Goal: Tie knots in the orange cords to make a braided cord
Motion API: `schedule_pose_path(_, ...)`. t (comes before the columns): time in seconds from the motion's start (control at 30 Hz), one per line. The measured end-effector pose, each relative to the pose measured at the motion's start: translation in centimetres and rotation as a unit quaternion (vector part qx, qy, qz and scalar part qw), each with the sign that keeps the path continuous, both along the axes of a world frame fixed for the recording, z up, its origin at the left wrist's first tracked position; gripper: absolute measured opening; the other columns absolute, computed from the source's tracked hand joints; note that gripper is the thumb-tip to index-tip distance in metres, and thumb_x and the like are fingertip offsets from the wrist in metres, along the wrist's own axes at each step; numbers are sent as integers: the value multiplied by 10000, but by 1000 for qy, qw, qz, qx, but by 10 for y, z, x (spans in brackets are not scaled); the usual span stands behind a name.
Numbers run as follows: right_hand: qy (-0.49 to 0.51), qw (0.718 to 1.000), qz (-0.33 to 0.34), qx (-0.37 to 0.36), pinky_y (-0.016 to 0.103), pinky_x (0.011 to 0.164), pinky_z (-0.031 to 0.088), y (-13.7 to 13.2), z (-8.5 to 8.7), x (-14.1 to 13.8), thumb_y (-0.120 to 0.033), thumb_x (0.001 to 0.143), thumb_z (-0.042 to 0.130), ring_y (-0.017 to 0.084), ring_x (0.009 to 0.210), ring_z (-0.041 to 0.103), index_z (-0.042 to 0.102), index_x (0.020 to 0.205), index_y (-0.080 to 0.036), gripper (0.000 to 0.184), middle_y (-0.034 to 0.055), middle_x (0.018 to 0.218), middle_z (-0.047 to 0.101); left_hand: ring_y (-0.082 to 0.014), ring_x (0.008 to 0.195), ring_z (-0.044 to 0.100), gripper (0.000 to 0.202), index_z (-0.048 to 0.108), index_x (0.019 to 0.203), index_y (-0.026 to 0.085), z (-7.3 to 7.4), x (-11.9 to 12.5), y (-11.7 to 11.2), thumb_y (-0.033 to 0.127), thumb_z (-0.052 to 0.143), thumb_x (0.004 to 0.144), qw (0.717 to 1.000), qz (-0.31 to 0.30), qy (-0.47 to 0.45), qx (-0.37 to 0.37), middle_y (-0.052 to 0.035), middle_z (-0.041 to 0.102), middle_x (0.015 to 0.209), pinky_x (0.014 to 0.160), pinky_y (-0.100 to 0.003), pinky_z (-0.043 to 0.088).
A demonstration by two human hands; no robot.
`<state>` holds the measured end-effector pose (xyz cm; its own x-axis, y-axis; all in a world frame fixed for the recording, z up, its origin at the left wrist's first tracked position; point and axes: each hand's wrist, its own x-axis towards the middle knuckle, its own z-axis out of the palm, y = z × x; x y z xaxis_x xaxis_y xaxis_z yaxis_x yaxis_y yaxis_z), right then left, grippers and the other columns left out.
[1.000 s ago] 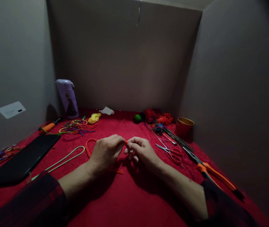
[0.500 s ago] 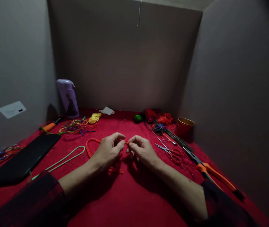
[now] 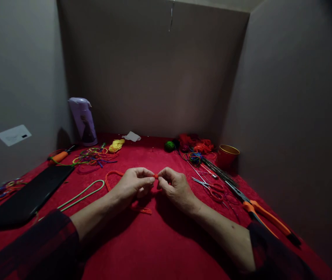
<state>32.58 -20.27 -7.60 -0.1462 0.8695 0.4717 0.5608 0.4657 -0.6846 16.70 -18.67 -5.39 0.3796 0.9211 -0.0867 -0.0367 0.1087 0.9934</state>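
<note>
My left hand (image 3: 132,186) and my right hand (image 3: 175,187) meet over the middle of the red cloth. Both pinch one orange cord (image 3: 111,175) at a small knot-like spot between thumbs and forefingers. The cord loops out to the left of my left hand and trails under it, with a loose end on the cloth below my wrist. The fingers of both hands are curled closed on the cord.
A pale green cord (image 3: 80,195) and a black flat case (image 3: 27,198) lie left. Red scissors (image 3: 212,188), orange-handled pliers (image 3: 263,217), metal rods and a red cup (image 3: 227,154) sit right. Tangled coloured cords (image 3: 94,155), a yellow bundle, a green ball and a lilac jug (image 3: 83,120) stand at the back.
My left fingers opened slightly half a second ago and have closed again on the cord. Both hands stay in almost the same spot.
</note>
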Motion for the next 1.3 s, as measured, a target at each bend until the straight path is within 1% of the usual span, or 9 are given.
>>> schedule_pose_path(0.2, -2, 1000, 5, 8, 217, 552, 347, -2, 1, -1, -151, 781, 483, 109, 562, 484, 581, 718, -184, 121, -5, 624, 585, -27, 330, 335, 273, 531, 773, 137, 5, 2, -4, 308, 692, 633, 1000, 6, 19, 9, 37, 526, 511, 327, -151, 199)
schedule_pose_path(0.47, 2, 1000, 27, -3, 212, 540, 343, -3, 2, -2, -155, 794, 470, 107, 565, 488, 573, 734, -185, 123, -9, 627, 578, -34, 362, 376, 169, 492, 727, 147, 7, 4, -5, 230, 615, 645, 999, 22, 46, 17, 39, 533, 532, 334, -134, 235)
schedule_pose_path(0.6, 23, 999, 26, -27, 209, 521, 351, -2, 2, -2, -168, 797, 473, 106, 544, 486, 560, 710, -182, 124, -13, 597, 565, -34, 341, 358, 138, 479, 705, 153, 7, 5, -4, 201, 585, 632, 998, 35, 45, 16, 41, 532, 511, 335, -143, 231)
schedule_pose_path(0.73, 62, 995, 48, -63, 207, 507, 366, -1, 1, -2, -186, 808, 474, 103, 523, 499, 561, 719, -180, 124, -13, 580, 568, -32, 327, 339, 156, 480, 702, 155, 5, 4, -3, 218, 604, 630, 999, 23, 22, 8, 51, 515, 487, 338, -150, 218)
schedule_pose_path(0.8, 83, 991, 64, -80, 211, 519, 385, 0, 1, -2, -185, 824, 453, 100, 526, 518, 576, 767, -176, 136, -3, 619, 598, -31, 320, 321, 161, 488, 704, 154, 4, 3, -2, 231, 611, 634, 1000, 13, 9, 4, 57, 500, 474, 333, -154, 205)
schedule_pose_path(0.9, 111, 985, 83, -104, 225, 549, 416, 0, 2, -2, -179, 862, 382, 97, 525, 538, 586, 935, -171, 217, 13, 708, 645, -30, 310, 295, 170, 496, 711, 154, 2, 2, 0, 246, 618, 638, 1000, 6, 0, 0, 67, 475, 449, 325, -159, 186)
schedule_pose_path(1.0, 107, 987, 84, -85, 239, 596, 431, -1, 4, -1, -219, 893, 366, 103, 567, 559, 585, 1023, -180, 258, 16, 753, 651, -28, 306, 279, 169, 495, 693, 154, 1, 2, 0, 254, 620, 641, 1000, 4, 5, 3, 80, 432, 418, 323, -158, 176)
schedule_pose_path(1.13, 60, 995, 81, -17, 243, 671, 425, -4, 5, -2, -247, 880, 449, 131, 726, 590, 627, 941, -193, 196, 25, 818, 657, -27, 314, 293, 172, 509, 686, 145, 3, 2, -1, 266, 624, 646, 999, 11, 30, 12, 77, 431, 422, 327, -152, 188)
schedule_pose_path(1.3, 45, 997, 56, -4, 228, 604, 405, -3, 4, -3, -233, 862, 488, 122, 623, 569, 616, 765, -182, 169, 16, 702, 648, -25, 326, 319, 215, 514, 696, 141, 5, 3, -2, 292, 652, 631, 999, 25, 44, 20, 60, 483, 475, 330, -150, 208)
